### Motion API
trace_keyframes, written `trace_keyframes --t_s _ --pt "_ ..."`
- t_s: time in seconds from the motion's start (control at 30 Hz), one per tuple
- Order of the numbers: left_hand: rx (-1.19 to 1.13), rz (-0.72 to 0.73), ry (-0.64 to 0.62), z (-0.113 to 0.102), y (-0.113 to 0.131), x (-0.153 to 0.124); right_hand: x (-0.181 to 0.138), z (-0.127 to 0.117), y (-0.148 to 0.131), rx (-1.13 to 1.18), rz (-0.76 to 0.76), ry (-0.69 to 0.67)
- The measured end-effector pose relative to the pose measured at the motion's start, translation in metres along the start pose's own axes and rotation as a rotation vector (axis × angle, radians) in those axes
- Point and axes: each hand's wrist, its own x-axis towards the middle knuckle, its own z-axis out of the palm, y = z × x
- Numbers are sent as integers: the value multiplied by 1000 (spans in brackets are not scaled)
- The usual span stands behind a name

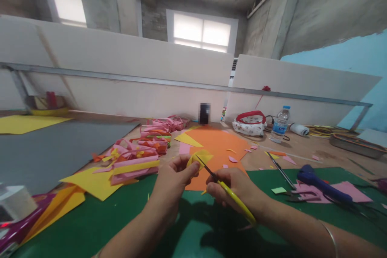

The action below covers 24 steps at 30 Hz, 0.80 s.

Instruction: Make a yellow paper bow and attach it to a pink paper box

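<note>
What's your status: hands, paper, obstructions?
Left fingers pinching yellow paper. Right fingers holding yellow-handled scissors, blades at paper. Pink scraps nearby on orange sheet.

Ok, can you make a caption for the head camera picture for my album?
Left hand pinches yellow paper while right hand holds yellow-handled scissors to it, above a green mat.

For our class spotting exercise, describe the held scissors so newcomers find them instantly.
Above the green mat, the right hand holds the scissors, blades directed at the yellow paper in the left hand. Their bright yellow handle sets them apart from the blue tool farther right.
</note>
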Motion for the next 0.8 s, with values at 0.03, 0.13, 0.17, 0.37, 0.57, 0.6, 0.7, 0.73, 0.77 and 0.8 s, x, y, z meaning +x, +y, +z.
trace_keyframes --t_s 0.03,0.13,0.17,0.37,0.57,0.6,0.7,0.73,0.77,0.8 --pt "2 0 -5 0 0 0 1 0 1 -6 -1 1" --pt "8 -1 -22 -1 -1 0 1 0 3 -12 -15 2" --pt "10 -3 -24 -1 -1 1 0 0 3 -11 -23 3" --pt "5 -16 -30 -2 -1 2 0 0 7 -56 -131 25" --pt "2 -32 -28 -3 -1 0 4 1 13 -130 -167 63" --pt "1 -36 -27 -3 -1 0 4 1 14 -132 -156 65" --pt "3 -46 -27 -4 -2 0 3 1 15 -135 -112 63" --pt "4 -47 -27 -4 -2 0 3 1 15 -137 -106 63" --pt "4 -47 -28 -4 -2 0 3 1 16 -141 -105 67" --pt "3 -46 -28 -4 -2 0 3 1 16 -144 -110 71"
